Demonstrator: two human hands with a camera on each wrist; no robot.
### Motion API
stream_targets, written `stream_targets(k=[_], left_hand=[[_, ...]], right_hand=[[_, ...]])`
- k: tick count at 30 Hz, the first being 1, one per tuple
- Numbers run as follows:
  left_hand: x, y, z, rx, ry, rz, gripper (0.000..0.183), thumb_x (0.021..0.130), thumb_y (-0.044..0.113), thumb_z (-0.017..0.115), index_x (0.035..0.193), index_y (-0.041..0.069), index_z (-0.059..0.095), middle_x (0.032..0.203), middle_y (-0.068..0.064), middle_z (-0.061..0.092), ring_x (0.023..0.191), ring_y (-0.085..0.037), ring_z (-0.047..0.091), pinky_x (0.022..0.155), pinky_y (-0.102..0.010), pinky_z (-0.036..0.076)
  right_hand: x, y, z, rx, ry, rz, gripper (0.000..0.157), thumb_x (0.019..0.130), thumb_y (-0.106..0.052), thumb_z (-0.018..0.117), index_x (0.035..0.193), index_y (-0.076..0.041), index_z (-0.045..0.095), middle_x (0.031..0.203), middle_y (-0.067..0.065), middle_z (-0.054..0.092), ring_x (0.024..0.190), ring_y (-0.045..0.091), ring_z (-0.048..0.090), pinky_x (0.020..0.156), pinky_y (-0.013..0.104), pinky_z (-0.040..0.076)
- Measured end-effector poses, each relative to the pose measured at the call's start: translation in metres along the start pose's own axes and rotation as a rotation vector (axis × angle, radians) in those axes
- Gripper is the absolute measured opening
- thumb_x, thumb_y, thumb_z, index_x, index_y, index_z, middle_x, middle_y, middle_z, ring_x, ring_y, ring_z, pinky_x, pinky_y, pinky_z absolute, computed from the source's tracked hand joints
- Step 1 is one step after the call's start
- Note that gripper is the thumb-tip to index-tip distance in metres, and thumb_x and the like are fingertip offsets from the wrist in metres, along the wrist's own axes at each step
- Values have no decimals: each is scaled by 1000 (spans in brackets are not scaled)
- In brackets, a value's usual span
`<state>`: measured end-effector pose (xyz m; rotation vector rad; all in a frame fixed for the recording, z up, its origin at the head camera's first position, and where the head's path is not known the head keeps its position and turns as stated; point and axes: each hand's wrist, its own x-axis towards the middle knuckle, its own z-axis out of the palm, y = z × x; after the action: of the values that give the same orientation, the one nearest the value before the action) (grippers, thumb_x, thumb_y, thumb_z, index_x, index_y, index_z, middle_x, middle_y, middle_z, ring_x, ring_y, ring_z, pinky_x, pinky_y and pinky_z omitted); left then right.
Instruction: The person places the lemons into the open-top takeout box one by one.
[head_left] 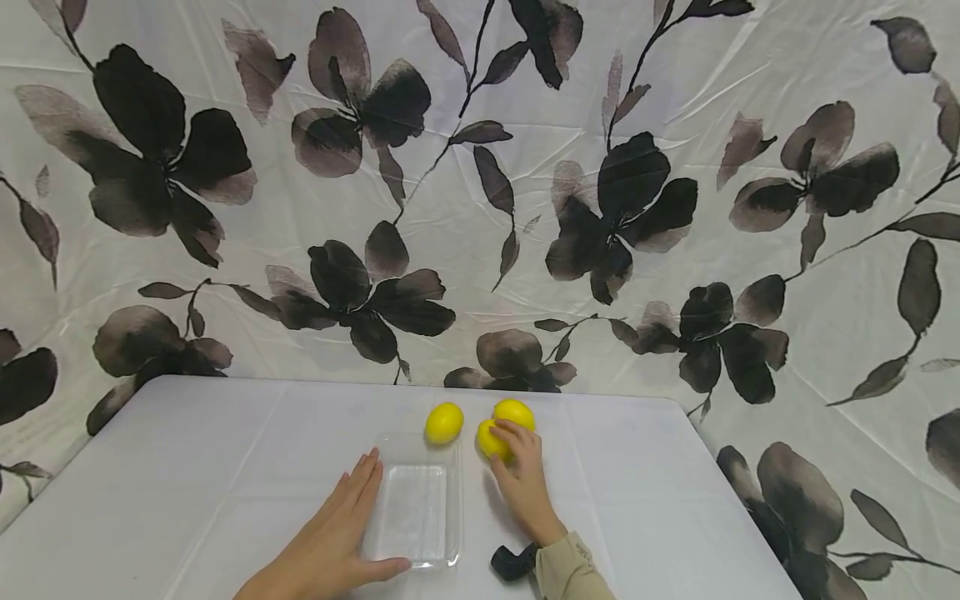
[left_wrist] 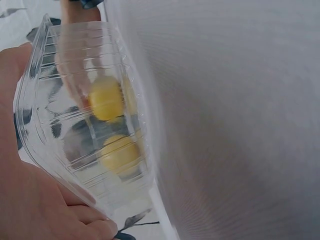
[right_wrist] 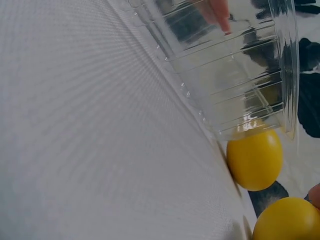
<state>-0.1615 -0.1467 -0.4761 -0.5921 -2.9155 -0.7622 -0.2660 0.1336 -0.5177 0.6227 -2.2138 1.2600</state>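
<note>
Right hand (head_left: 525, 483) is pinching a lemon (head_left: 487, 442) between bent fingers and thumb, right of the clear plastic container (head_left: 412, 512), whose long axis is running away from the person. Left hand (head_left: 333, 533), fingers straight, is touching the container; 2 more lemons (head_left: 444, 423) are lying near its far end.

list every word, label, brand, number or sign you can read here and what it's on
None: no readable text in any of the three views.
Lemons: no sticker or print visible.
Clear box: ridges and glare, no lettering I can make out.
Backdrop: printed flowers and leaves only.
Black object by the right sleeve: too small to tell if marked.
</note>
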Motion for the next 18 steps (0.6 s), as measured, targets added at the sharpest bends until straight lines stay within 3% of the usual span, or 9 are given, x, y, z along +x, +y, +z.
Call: stream_targets(k=[7, 18], left_hand=[[1, 1, 0, -8, -14, -13, 128, 71, 80, 65, 155, -5, 20, 165, -17, 9, 150, -34, 15, 104, -5, -18], [1, 1, 2, 15, 5, 4, 128, 71, 81, 64, 154, -6, 21, 164, -18, 10, 150, -35, 15, 106, -7, -17]], right_hand=[[-3, 2, 1, 0, -73, 80, 47, 82, -2, 64, 129, -8, 64, 140, 4, 49, 126, 29, 34, 102, 48, 33], [-6, 0, 1, -6, -64, 95, 46, 83, -8, 69, 128, -14, 65, 134, 3, 49, 120, 24, 37, 99, 46, 36]])
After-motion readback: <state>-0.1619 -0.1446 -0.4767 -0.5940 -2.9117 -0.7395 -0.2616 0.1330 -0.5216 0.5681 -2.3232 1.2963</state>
